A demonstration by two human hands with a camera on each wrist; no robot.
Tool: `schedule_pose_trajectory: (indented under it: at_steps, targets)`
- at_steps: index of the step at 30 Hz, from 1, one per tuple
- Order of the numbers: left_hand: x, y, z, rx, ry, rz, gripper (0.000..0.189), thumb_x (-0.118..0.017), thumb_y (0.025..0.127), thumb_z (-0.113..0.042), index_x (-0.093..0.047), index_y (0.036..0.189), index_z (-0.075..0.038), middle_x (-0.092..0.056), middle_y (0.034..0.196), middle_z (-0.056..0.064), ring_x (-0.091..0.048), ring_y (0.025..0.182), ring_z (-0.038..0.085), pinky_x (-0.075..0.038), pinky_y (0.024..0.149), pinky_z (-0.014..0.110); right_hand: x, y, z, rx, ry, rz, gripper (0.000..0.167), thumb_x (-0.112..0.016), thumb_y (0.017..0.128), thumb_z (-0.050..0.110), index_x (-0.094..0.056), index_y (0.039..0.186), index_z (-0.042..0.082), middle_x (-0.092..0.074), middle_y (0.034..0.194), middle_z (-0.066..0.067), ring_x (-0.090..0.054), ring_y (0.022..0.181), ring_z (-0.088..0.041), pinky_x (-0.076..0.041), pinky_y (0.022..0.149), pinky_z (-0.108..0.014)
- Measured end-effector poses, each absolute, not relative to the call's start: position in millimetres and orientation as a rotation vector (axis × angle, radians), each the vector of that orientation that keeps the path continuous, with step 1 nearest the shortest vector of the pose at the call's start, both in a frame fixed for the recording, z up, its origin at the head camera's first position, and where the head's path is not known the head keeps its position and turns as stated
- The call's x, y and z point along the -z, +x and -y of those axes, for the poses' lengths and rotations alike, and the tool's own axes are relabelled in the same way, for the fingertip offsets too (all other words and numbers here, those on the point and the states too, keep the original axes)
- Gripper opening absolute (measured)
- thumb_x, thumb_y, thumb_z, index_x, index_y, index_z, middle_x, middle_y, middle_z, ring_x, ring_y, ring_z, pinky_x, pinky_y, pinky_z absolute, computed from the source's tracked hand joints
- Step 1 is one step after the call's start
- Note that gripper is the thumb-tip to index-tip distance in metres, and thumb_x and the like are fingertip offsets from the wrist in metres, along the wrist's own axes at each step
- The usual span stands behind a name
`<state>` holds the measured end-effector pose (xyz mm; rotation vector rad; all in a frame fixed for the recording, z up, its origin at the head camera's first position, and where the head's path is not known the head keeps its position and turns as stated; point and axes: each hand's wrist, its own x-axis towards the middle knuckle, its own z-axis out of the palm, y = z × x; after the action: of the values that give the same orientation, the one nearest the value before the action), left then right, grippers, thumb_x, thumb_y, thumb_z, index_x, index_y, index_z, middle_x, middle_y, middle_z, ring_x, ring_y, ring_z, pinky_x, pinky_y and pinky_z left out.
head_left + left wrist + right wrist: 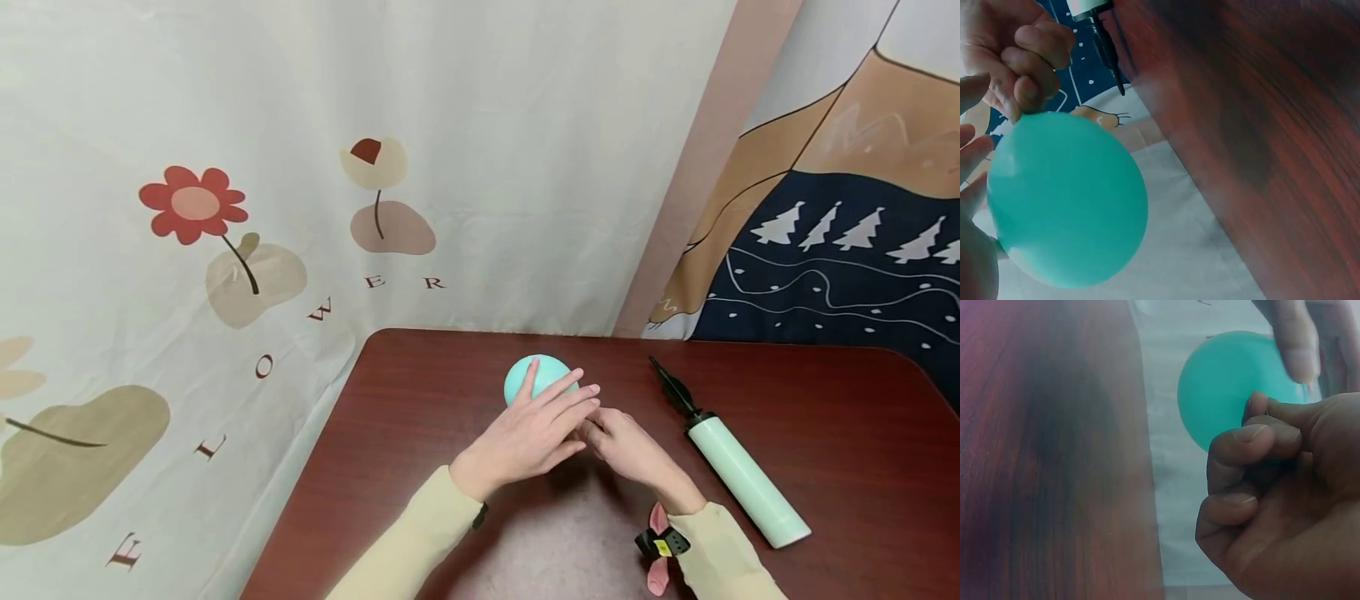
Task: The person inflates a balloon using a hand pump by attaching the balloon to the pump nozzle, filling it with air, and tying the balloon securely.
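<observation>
A small, inflated turquoise balloon is held above the dark red-brown table, and its round body fills much of the left wrist view. With thumb and curled fingers, my right hand pinches the balloon's neck. My left hand lies along the near side of the balloon, its fingers extended and spread. In the right wrist view the balloon shows behind the pinching fingers, which hide the neck's end.
A pale green hand pump with a black nozzle lies on the table to the right. Pink pieces show beside the black wrist camera. A printed curtain hangs behind the table.
</observation>
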<state>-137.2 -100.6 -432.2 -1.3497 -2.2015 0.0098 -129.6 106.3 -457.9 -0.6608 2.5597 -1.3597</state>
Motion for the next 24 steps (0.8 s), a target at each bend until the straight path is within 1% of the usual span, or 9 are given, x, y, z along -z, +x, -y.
schedule_pose_trajectory:
  at_steps: [3,6,8,12,16,18,21,24]
  targets:
    - [433,-138,101,-0.062,-1.323,2.223,0.057,-0.073,0.095,-0.044,-0.062,0.141,-0.012,-0.056,0.151,0.001,-0.038,0.150,0.025,-0.021,0.118,0.071,457,-129,-108,1.366,-0.708,-2.544,0.020,-0.053,0.107,0.014,-0.071,0.108,0.005,-0.058,0.074,0.005,-0.053,0.067,-0.006,-0.048,0.064,-0.027]
    - [434,-139,101,-0.079,-1.312,2.252,0.059,-0.074,0.095,-0.046,-0.063,0.141,-0.013,-0.058,0.149,0.000,-0.038,0.150,0.024,-0.014,0.119,0.072,457,-129,-109,1.367,-0.733,-2.521,0.022,-0.053,0.108,0.017,-0.072,0.106,0.006,-0.056,0.072,0.006,-0.052,0.065,-0.005,-0.047,0.062,-0.027]
    - [434,-139,101,-0.079,-1.308,2.273,0.058,-0.075,0.094,-0.046,-0.064,0.140,-0.014,-0.061,0.146,-0.001,-0.040,0.149,0.022,-0.012,0.119,0.072,456,-129,-109,1.368,-0.742,-2.515,0.023,-0.053,0.109,0.018,-0.072,0.103,0.008,-0.055,0.073,0.007,-0.052,0.066,-0.005,-0.046,0.062,-0.026]
    - [434,-141,103,-0.042,-1.305,2.314,0.054,-0.077,0.091,-0.048,-0.068,0.133,-0.016,-0.068,0.131,-0.005,-0.049,0.142,0.019,-0.013,0.119,0.072,457,-128,-110,1.389,-0.739,-2.490,0.023,-0.053,0.109,0.021,-0.070,0.100,0.009,-0.052,0.072,0.008,-0.050,0.064,-0.005,-0.044,0.061,-0.026]
    - [434,-143,105,-0.013,-1.302,2.369,0.055,-0.077,0.087,-0.054,-0.071,0.129,-0.019,-0.072,0.119,-0.009,-0.059,0.128,0.015,-0.014,0.120,0.070,457,-126,-109,1.389,-0.731,-2.509,0.023,-0.056,0.109,0.024,-0.067,0.093,0.013,-0.048,0.071,0.009,-0.047,0.065,-0.005,-0.042,0.060,-0.025]
    - [433,-143,105,-0.016,-1.300,2.405,0.055,-0.077,0.085,-0.056,-0.073,0.127,-0.020,-0.072,0.115,-0.010,-0.062,0.121,0.012,-0.016,0.120,0.068,457,-124,-108,1.370,-0.731,-2.540,0.023,-0.056,0.108,0.025,-0.067,0.091,0.015,-0.050,0.072,0.010,-0.047,0.066,-0.004,-0.041,0.060,-0.024]
    - [430,-142,106,-0.061,-1.300,2.458,0.042,-0.076,0.086,-0.056,-0.078,0.115,-0.025,-0.071,0.107,-0.012,-0.064,0.111,0.010,-0.023,0.119,0.066,454,-120,-107,1.324,-0.725,-2.605,0.024,-0.058,0.108,0.027,-0.069,0.089,0.017,-0.054,0.073,0.011,-0.045,0.066,-0.003,-0.039,0.058,-0.024]
    - [426,-140,107,-0.128,-1.302,2.515,0.017,-0.078,0.092,-0.044,-0.080,0.100,-0.029,-0.069,0.100,-0.014,-0.065,0.105,0.009,-0.028,0.118,0.066,451,-117,-106,1.273,-0.689,-2.663,0.025,-0.061,0.106,0.027,-0.069,0.083,0.020,-0.055,0.070,0.013,-0.042,0.062,-0.002,-0.038,0.056,-0.023]
